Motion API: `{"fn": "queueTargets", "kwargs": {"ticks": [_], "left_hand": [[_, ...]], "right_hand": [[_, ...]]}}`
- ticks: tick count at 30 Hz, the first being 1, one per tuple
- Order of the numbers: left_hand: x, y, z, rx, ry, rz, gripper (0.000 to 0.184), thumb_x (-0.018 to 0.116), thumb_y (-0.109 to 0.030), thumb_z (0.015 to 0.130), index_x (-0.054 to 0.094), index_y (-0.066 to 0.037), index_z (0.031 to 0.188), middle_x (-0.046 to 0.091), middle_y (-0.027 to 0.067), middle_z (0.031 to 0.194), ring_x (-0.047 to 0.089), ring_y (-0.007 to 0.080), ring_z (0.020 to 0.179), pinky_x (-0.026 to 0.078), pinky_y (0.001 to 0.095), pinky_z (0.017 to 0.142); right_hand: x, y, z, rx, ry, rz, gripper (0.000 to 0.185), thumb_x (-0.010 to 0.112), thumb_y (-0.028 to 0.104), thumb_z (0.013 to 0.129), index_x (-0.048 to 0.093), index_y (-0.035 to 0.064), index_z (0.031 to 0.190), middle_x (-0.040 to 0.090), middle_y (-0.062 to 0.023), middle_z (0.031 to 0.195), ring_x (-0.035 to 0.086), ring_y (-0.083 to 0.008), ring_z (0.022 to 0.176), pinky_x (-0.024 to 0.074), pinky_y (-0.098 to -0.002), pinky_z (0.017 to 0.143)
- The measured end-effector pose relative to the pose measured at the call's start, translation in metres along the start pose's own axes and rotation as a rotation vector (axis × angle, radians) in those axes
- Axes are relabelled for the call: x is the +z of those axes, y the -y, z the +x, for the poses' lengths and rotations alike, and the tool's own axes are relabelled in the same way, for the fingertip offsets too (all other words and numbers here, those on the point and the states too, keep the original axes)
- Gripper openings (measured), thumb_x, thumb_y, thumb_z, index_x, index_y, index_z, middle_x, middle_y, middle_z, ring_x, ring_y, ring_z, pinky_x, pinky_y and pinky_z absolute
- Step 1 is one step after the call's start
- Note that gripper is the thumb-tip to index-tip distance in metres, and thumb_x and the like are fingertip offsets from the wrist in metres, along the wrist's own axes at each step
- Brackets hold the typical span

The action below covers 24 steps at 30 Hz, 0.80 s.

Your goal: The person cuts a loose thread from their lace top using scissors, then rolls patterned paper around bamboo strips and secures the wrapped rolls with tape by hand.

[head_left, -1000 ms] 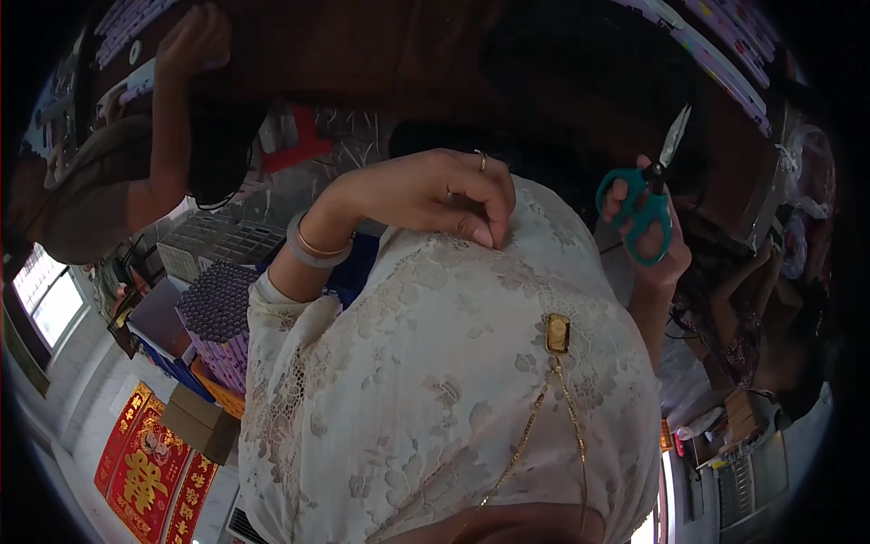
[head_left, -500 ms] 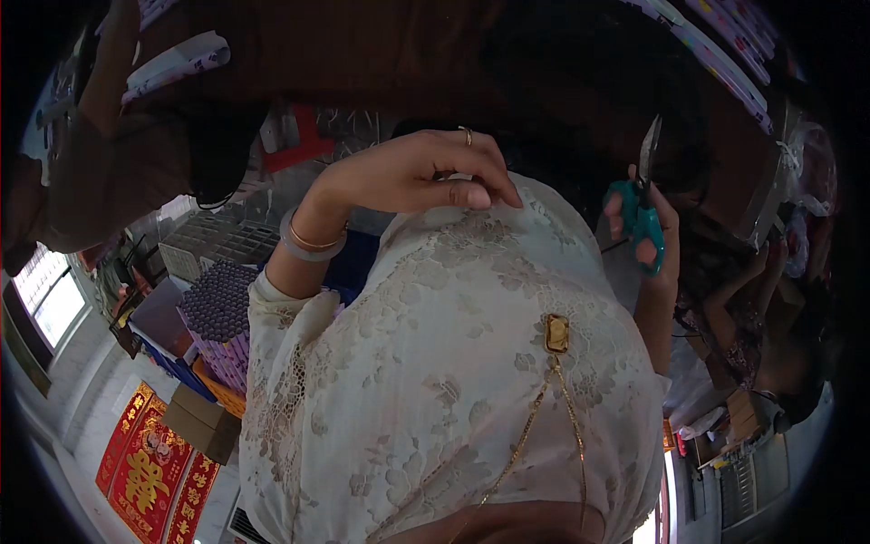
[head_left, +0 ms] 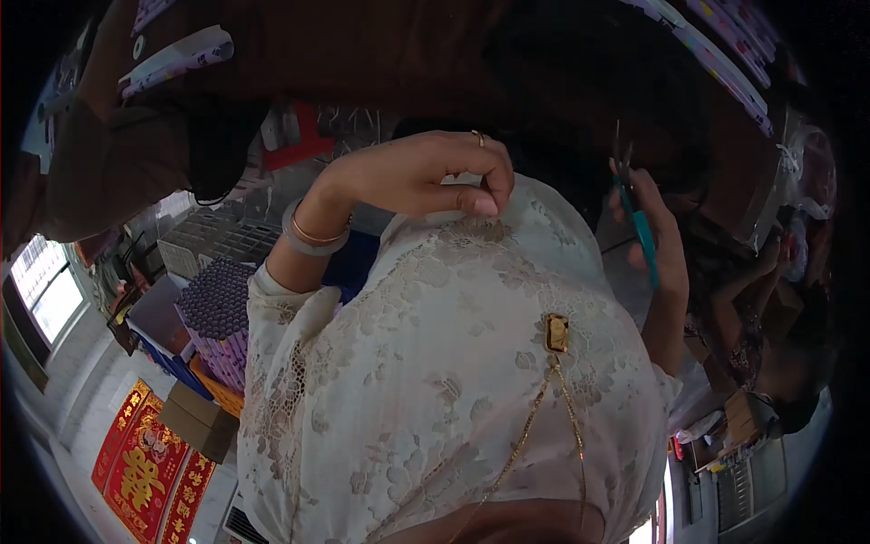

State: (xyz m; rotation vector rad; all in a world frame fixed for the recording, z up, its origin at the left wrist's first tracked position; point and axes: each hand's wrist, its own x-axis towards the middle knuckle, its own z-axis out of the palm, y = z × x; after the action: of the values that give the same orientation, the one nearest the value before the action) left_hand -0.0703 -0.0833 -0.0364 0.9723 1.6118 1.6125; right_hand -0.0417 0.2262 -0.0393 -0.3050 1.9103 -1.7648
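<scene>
My left hand [head_left: 421, 177], with a ring and bracelets at the wrist, is above the front of the white lace top [head_left: 435, 363]. Its fingers are curled with the thumb against them; whatever they may hold cannot be made out. At the right, my right hand [head_left: 666, 240] grips teal-handled scissors [head_left: 643, 231]. Their metal blades point up and stand slightly apart. The scissors appear nearly edge-on, touching neither the top nor my left hand.
The dark brown table [head_left: 362, 54] spans the top, with purple-patterned rolls [head_left: 186, 62] at its left. Bundled purple tubes [head_left: 217, 308] stand in a crate at the left, near a grey plastic crate [head_left: 217, 240]. A person [head_left: 118, 172] is at the left, another [head_left: 734, 326] at the right.
The scissors have turned from showing both handle loops to nearly edge-on, moving slightly left. My left hand opened a little, then curled its fingers again. The left person's forearm has left the rolls.
</scene>
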Motion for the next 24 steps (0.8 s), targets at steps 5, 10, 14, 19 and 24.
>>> {"fn": "queueTargets", "kwargs": {"ticks": [5, 10, 14, 19, 24], "left_hand": [[0.005, -0.008, 0.0, -0.023, 0.017, 0.001, 0.016, 0.061, -0.019, 0.084, 0.064, -0.007, 0.095, 0.058, 0.006, 0.096, 0.053, 0.0197, 0.088, 0.042, 0.0305, 0.078], [0.009, -0.004, 0.004, -0.01, 0.115, -0.018, 0.012, 0.063, -0.017, 0.082, 0.066, -0.009, 0.091, 0.058, 0.0048, 0.097, 0.052, 0.0189, 0.091, 0.042, 0.0302, 0.078], [0.009, -0.004, 0.005, -0.016, 0.128, -0.013, 0.009, 0.063, -0.016, 0.082, 0.065, -0.009, 0.088, 0.058, 0.004, 0.095, 0.051, 0.0181, 0.092, 0.04, 0.0308, 0.079], [0.009, -0.008, 0.005, -0.082, 0.11, 0.001, 0.008, 0.059, -0.015, 0.085, 0.06, -0.007, 0.087, 0.056, 0.0038, 0.092, 0.051, 0.0185, 0.09, 0.039, 0.031, 0.08], [0.005, -0.007, 0.007, 0.002, 0.121, 0.003, 0.01, 0.055, -0.016, 0.088, 0.055, -0.006, 0.086, 0.054, 0.0036, 0.088, 0.05, 0.0187, 0.086, 0.039, 0.0315, 0.077]], "right_hand": [[-0.011, 0.007, 0.001, 0.001, 0.099, -0.135, 0.076, 0.071, 0.05, 0.066, 0.049, 0.0088, 0.126, 0.047, -0.0041, 0.091, 0.046, -0.017, 0.084, 0.0393, -0.0288, 0.075], [-0.009, 0.01, 0.002, 0.022, 0.081, -0.148, 0.073, 0.07, 0.047, 0.067, 0.051, 0.0079, 0.125, 0.047, -0.0047, 0.09, 0.047, -0.0172, 0.085, 0.0405, -0.0289, 0.076], [-0.003, 0.004, 0.001, 0.011, 0.085, -0.05, 0.069, 0.073, 0.038, 0.066, 0.051, 0.0081, 0.125, 0.048, -0.0056, 0.091, 0.048, -0.0176, 0.087, 0.0419, -0.03, 0.078], [-0.005, 0.011, 0.0, -0.032, 0.157, -0.102, 0.064, 0.074, 0.025, 0.067, 0.052, 0.0082, 0.124, 0.052, -0.007, 0.097, 0.05, -0.0189, 0.088, 0.0429, -0.0308, 0.077], [-0.015, 0.018, 0.012, -0.064, 0.406, -0.122, 0.054, 0.072, 0.016, 0.067, 0.058, 0.0085, 0.119, 0.055, -0.0048, 0.082, 0.051, -0.0166, 0.075, 0.0425, -0.0278, 0.069]]}}
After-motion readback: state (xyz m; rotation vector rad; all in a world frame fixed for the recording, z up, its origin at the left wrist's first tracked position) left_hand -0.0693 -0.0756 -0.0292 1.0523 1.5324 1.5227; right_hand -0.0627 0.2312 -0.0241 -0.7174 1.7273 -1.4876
